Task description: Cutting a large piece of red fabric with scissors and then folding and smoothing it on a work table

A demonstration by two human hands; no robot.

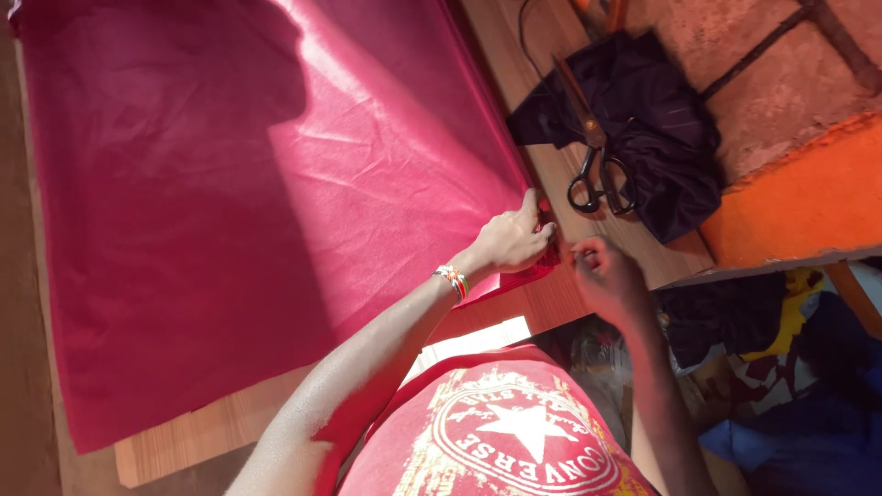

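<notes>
Both hands' fingers pinch pink cloth [239,211] corner: left hand [512,241], right hand [606,276], w/ scissors [593,156] nearby.

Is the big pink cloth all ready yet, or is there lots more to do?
Done: the large pink fabric sheet is spread flat over the wooden table. In hand: the left hand and right hand are both pinching its corner at the table's edge. Left: no cut shows, and the black-handled scissors lie untouched on the dark folded cloth.
</notes>
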